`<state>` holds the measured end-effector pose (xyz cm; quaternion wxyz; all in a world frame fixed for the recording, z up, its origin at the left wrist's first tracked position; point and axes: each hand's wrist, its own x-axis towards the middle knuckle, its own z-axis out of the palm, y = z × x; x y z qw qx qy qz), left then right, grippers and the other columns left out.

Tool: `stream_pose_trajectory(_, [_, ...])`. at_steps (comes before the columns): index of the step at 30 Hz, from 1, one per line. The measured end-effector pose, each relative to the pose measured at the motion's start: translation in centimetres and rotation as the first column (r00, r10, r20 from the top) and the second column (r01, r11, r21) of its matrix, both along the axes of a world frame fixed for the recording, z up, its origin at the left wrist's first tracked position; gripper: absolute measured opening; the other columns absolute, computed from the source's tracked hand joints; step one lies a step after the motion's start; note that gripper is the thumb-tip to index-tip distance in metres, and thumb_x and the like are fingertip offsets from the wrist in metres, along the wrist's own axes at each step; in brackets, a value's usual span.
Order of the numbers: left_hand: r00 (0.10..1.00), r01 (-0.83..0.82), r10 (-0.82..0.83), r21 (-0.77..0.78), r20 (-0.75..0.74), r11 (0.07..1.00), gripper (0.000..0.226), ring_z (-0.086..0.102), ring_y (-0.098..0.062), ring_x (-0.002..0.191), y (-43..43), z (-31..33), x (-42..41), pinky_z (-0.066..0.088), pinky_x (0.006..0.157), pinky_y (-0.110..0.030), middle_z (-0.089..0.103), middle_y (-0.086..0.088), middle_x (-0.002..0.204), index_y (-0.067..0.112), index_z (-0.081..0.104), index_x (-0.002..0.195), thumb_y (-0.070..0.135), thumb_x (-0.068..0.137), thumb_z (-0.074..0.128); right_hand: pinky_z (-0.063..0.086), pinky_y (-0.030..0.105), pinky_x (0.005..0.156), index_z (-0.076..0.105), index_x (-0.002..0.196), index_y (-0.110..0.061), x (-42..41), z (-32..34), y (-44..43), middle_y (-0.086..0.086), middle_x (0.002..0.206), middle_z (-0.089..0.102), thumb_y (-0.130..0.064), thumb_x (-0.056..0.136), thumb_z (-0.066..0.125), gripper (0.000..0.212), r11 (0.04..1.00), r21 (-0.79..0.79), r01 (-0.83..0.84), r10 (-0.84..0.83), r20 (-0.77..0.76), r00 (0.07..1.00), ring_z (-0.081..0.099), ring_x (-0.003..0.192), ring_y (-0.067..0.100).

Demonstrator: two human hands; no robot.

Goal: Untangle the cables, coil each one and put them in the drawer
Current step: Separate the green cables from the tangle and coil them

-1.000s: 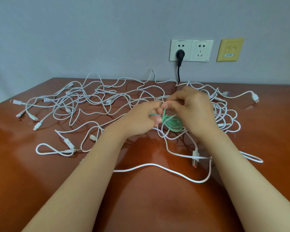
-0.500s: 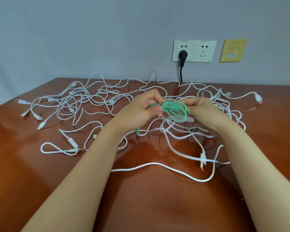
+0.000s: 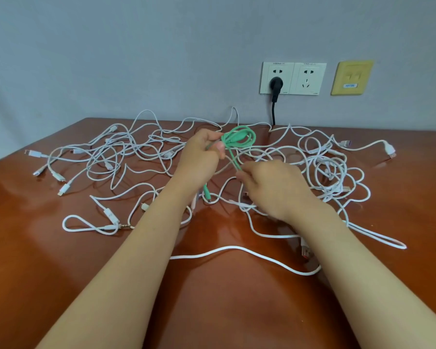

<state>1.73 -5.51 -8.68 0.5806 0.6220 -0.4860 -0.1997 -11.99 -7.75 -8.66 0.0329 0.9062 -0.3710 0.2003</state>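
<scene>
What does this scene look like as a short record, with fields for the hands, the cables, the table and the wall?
left hand: grips the coiled part of the green cable
right hand: pinches a loose strand of the green cable
white cables: tangled, spread over the table
table: reddish-brown, glossy
wall: black plug in the left socket; yellow plate to the right
drawer: not in view

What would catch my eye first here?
The green cable, looped into a coil, is held up at centre by the left hand, while the right hand pinches its trailing strand below. All around, white cables sprawl in a tangle over the brown table. Behind, a black plug sits in a wall socket.
</scene>
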Motion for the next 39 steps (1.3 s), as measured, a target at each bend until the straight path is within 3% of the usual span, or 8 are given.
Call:
stream_pose_trajectory(5, [0.966,-0.115,0.097,0.064,0.238,0.991,0.015,0.06,-0.024,0.097,0.0,-0.5,-0.5,0.046,0.087,-0.029,0.066,-0.005,0.1,0.017,0.06,0.098,0.007,0.09,0.052,0.028,0.03,0.069,0.052,0.117,-0.019,0.2,0.5,0.7,0.001,0.121,0.055,-0.026,0.098,0.038,0.025,0.985,-0.117,-0.129,0.125,-0.04,0.991,0.052,0.111,0.027])
stream_pose_trajectory(14, [0.813,0.108,-0.215,0.222,0.542,0.969,0.02,0.051,-0.022,0.086,1.2,-0.3,-2.0,0.029,0.063,-0.027,0.055,-0.004,0.087,0.017,0.048,0.083,-0.003,0.085,0.045,0.029,0.027,0.068,0.072,0.095,-0.026,-1.2,0.2,-1.2,-0.009,0.082,0.047,-0.031,0.088,0.059,0.015,0.995,0.069,-0.065,0.033,0.395,0.918,0.055,0.092,0.02])
stream_pose_trajectory(21, [0.852,0.234,-0.319,0.242,0.416,0.942,0.021,0.046,-0.007,0.07,1.1,-0.5,-2.1,0.035,0.061,-0.015,0.055,0.003,0.081,0.021,0.046,0.098,0.001,0.092,0.042,0.044,0.018,0.056,0.065,0.061,-0.029,-2.0,0.5,-2.5,-0.008,0.061,0.062,-0.027,0.069,0.08,0.017,0.921,0.373,-0.11,-0.193,0.683,0.704,0.053,0.052,0.0])
stream_pose_trajectory(25, [0.884,0.333,-0.377,0.194,0.277,0.923,0.033,0.047,-0.013,0.071,1.1,-0.5,-2.2,0.036,0.061,-0.015,0.053,0.006,0.071,0.024,0.038,0.109,-0.004,0.093,0.038,0.045,0.01,0.051,0.07,0.073,-0.012,-2.6,0.6,-2.9,-0.008,0.054,0.064,-0.017,0.069,0.08,0.012,0.776,0.573,-0.265,-0.304,0.707,0.638,0.056,0.047,-0.003])
stream_pose_trajectory(28, [0.888,0.378,-0.4,0.135,0.227,0.916,0.037,0.046,-0.015,0.074,1.2,-0.4,-2.2,0.037,0.069,-0.019,0.057,-0.005,0.075,0.028,0.043,0.106,-0.007,0.093,0.037,0.048,0.028,0.066,0.071,0.078,-0.009,-2.8,0.5,-3.1,0.005,0.065,0.069,-0.016,0.074,0.074,0.009,0.645,0.685,-0.34,-0.383,0.674,0.632,0.06,0.062,0.017])
stream_pose_trajectory(31, [0.902,0.377,-0.386,0.081,0.191,0.923,0.046,0.046,-0.021,0.076,1.2,-0.4,-2.2,0.039,0.078,-0.031,0.061,-0.025,0.097,0.038,0.048,0.097,-0.006,0.093,0.038,0.04,0.02,0.048,0.069,0.075,-0.013,-2.6,0.4,-2.9,0.005,0.055,0.062,-0.01,0.082,0.067,0.008,0.616,0.704,-0.353,-0.4,0.666,0.629,0.05,0.044,0.011])
stream_pose_trajectory(36, [0.92,0.388,-0.383,-0.066,0.079,0.919,0.031,0.05,-0.005,0.067,0.9,-0.2,-2.0,0.04,0.074,-0.02,0.055,-0.007,0.08,0.03,0.055,0.1,0.006,0.086,0.042,0.031,0.012,0.034,0.064,0.077,-0.013,-2.4,0.0,-2.7,-0.005,0.05,0.062,-0.006,0.088,0.058,0.014,0.496,0.746,-0.444,-0.406,0.651,0.641,0.038,0.033,0.004])
stream_pose_trajectory(39, [0.946,0.323,-0.324,-0.085,0.006,0.943,0.035,0.058,0.004,0.08,0.5,-0.1,-1.9,0.043,0.08,-0.012,0.061,-0.001,0.092,0.021,0.055,0.11,-0.006,0.094,0.039,0.031,0.012,0.039,0.065,0.067,-0.013,-1.7,-0.2,-2.4,0.003,0.061,0.065,-0.014,0.085,0.064,0.019,0.586,0.688,-0.428,-0.315,0.68,0.662,0.041,0.039,0.007])
